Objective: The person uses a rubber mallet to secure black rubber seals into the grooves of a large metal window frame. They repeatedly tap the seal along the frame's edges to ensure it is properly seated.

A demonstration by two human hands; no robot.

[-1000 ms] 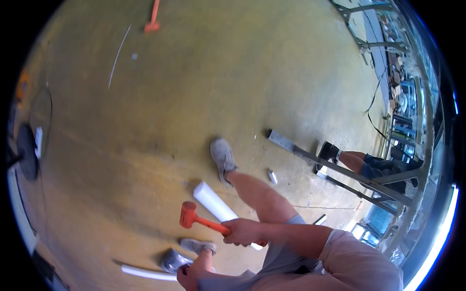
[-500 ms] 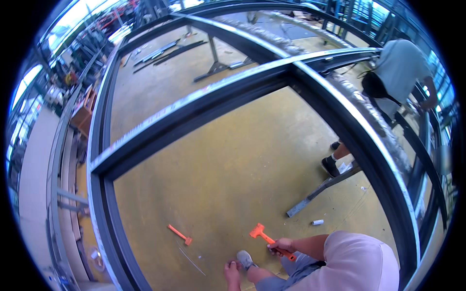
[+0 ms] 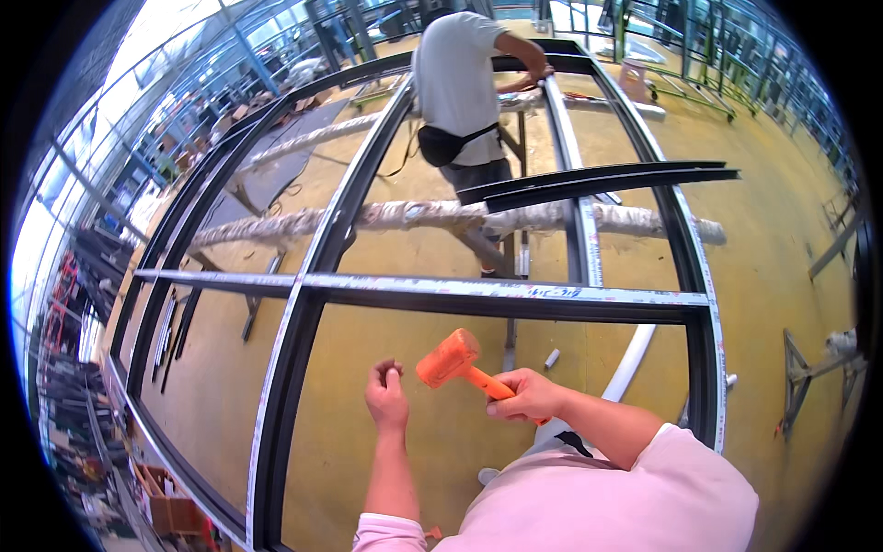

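Note:
My right hand [image 3: 529, 396] is wrapped round the handle of an orange mallet [image 3: 448, 357], its thick head raised toward the upper left. My left hand [image 3: 386, 391] is held up beside the mallet head, apart from it. Its fingers are curled in with thumb against them; anything between them is too small to make out. Both hands are within one opening of a large dark metal frame, below its crossbar [image 3: 497, 293]. A bit of orange [image 3: 434, 533] shows on the floor by my left sleeve, mostly hidden.
A co-worker [image 3: 460, 87] in a white shirt stands among the frame bars ahead, hands on a bar. Loose dark profiles [image 3: 598, 184] lie across the frame. Wrapped support rails [image 3: 414, 216] run beneath. A trestle [image 3: 809, 377] stands at the right, a brown box [image 3: 170, 506] at lower left.
My view has swung to the right, bringing the co-worker to the upper middle. The mallet and both hands have risen from low down to in front of me. The right hand keeps its hold.

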